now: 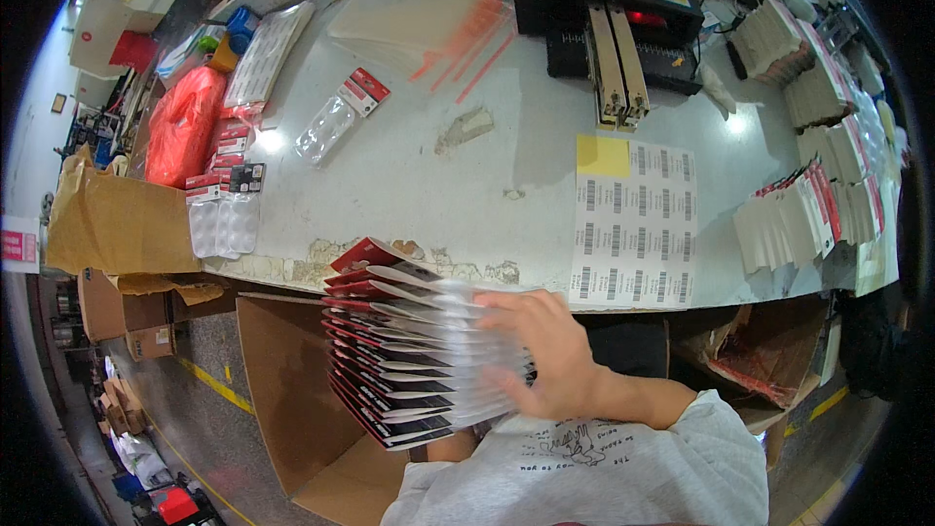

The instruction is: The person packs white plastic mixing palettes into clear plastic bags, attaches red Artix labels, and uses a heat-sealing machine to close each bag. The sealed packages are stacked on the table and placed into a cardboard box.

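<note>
A thick stack of clear plastic packs with red and black header cards point(380, 360) is held over the front edge of the table, cards fanned toward the left. My right hand point(545, 351) is closed on its right end, the fingers on top and the thumb on the near side. Below the stack shows a patch of skin, probably my left forearm or wrist point(451, 446); the left hand's fingers are hidden. An open cardboard box point(278, 409) stands under the stack's left side. On the table beyond lies a single clear blister pack with a red card point(365, 93).
A barcode label sheet point(638, 234) with a yellow corner lies at the table's front right. Behind it stands a black machine point(614, 29) with a metal rail. Stacked white packs point(789, 219) line the right edge; a red plastic bag point(185, 127) sits at left, near clear bags point(419, 24).
</note>
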The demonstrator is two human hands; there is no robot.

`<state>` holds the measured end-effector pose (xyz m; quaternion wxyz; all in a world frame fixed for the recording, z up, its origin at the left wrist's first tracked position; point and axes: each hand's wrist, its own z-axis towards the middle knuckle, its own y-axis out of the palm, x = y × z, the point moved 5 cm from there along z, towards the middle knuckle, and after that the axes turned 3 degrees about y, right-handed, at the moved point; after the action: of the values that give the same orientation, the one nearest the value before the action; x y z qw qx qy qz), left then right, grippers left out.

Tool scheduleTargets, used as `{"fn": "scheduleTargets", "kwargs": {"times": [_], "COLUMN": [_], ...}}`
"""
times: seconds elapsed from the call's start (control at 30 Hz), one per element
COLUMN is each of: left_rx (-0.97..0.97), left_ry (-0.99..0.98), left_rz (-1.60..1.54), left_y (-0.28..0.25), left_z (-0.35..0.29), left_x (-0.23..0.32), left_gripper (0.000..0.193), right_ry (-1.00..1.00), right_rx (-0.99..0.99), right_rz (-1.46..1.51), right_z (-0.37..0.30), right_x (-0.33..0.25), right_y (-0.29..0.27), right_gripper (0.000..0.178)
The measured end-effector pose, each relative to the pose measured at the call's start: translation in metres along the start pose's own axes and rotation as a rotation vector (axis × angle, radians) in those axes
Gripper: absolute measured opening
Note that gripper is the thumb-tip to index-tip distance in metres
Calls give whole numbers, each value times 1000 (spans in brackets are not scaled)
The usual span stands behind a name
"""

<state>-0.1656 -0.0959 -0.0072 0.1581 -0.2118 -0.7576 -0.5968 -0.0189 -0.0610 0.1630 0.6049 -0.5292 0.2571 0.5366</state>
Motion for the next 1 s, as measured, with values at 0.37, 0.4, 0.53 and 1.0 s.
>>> {"fn": "scheduleTargets", "kwargs": {"times": [0.37, 0.4, 0.53, 1.0], "left_rx": [57, 79, 190, 454], "left_ry": [99, 117, 229, 274], "left_rz": [-7, -6, -28, -99], "left_y": [-29, -37, -79, -187], "left_z": [8, 9, 19, 36], "left_x": [16, 20, 36, 30], "left_gripper": [109, 109, 110, 113], "right_ry": [-230, -249, -264, -89], "right_rx": [169, 198, 262, 0], "right_rz": [-243, -254, -208, -1093], "right_z": [55, 58, 84, 298], "right_x": [46, 47, 51, 258], "right_y": [31, 38, 80, 26], "right_gripper": [15, 14, 15, 41]}}
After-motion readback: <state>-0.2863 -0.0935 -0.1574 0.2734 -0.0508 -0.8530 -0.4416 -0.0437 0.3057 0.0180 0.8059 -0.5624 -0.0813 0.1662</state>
